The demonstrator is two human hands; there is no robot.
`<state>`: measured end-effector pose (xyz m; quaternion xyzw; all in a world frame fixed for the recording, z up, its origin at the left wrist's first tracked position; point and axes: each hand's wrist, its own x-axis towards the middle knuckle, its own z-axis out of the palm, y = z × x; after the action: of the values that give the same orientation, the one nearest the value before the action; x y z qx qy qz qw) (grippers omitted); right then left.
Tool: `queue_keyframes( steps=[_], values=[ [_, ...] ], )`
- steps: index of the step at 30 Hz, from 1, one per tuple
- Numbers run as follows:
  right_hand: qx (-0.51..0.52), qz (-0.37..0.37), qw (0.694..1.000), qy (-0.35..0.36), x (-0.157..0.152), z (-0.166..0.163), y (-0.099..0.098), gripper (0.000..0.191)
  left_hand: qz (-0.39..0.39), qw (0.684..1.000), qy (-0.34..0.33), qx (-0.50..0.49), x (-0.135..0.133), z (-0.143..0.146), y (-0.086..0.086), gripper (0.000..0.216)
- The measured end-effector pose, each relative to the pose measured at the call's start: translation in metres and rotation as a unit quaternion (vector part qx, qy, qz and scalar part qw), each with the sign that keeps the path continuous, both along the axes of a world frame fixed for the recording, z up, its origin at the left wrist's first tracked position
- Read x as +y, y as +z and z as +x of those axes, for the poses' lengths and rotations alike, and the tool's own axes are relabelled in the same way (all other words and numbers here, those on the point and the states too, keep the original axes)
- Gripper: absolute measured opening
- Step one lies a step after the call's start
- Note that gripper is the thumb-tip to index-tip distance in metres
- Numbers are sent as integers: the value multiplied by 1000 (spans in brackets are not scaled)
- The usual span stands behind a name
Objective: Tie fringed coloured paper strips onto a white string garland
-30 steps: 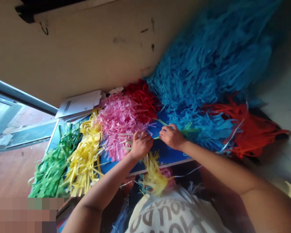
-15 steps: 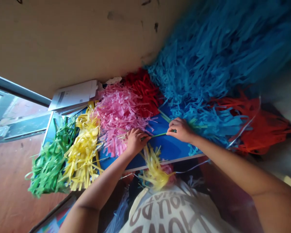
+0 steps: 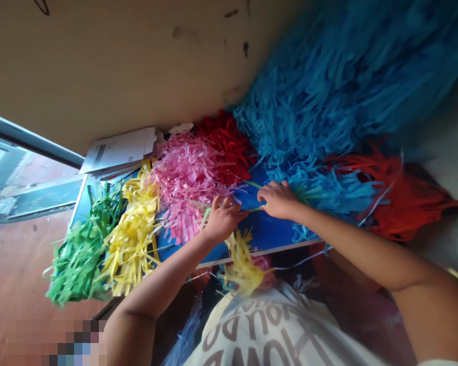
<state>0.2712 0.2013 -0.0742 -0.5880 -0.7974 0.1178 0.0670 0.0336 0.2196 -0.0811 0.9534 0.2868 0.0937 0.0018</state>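
Observation:
Both hands work over the blue tabletop (image 3: 273, 231) with a thin green strip (image 3: 255, 209) stretched between them. My left hand (image 3: 225, 217) is closed on the strip's left part, beside the pink fringed strips (image 3: 187, 162). Its right part is pinched in my right hand (image 3: 278, 200), close to the light-blue fringed strips (image 3: 328, 190). Pale green ends stick out past both hands. A yellow fringed tuft (image 3: 242, 269) hangs over the table's front edge, just below my left hand, with a white string (image 3: 301, 264) running right from it.
Green (image 3: 86, 254) and yellow bundles (image 3: 132, 234) lie at the left, red strips (image 3: 229, 145) behind the pink ones. A large blue fringed mass (image 3: 328, 86) rises at the back right, with orange-red strips (image 3: 412, 203) below it. White papers (image 3: 120, 147) lie by the wall.
My left hand has moved a little right and my right hand slightly left, so the gap between them is smaller. The green strip is still held by both.

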Motion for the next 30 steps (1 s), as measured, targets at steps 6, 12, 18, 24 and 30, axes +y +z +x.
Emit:
queue_keyframes(
  steps=[6,12,18,24,30],
  values=[
    [-67,168,959,220,-11,-18,-14,24,35,999,-24,-14,-4,7,-4,18],
    [-69,211,955,200,6,-29,-17,24,79,993,24,-81,-3,18,-12,20],
    [138,206,963,104,-16,-39,75,22,202,953,4,-224,-12,-12,59,17],
    [481,-222,837,137,-36,-34,139,31,212,931,-120,-273,-49,-35,141,13],
    [668,-289,686,-1,-58,-56,104,37,143,919,-40,-365,-75,-15,124,10]
  ],
)
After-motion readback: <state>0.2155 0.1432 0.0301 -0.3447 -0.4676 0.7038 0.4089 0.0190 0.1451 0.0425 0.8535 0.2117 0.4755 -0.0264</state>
